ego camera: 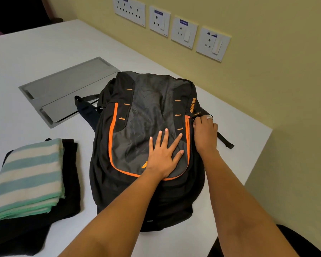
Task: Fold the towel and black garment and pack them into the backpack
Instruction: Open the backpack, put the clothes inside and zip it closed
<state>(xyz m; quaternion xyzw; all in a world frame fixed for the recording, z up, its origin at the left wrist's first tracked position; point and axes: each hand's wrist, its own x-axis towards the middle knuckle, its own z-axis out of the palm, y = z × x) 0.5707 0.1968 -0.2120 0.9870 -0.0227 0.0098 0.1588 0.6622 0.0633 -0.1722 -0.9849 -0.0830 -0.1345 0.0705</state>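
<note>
White table [44,49] carried a black-and-orange backpack [146,108] laid flat mid-surface, straps [225,140] trailing out onto the top on both sides. Held a folded black garment [70,182] near left, with a striped towel [28,175] stacked on it. Had a grey panel [63,84] set into the top behind, touching the backpack's far-left corner.

"WILDCRAF" on backpack [148,108] side
</note>
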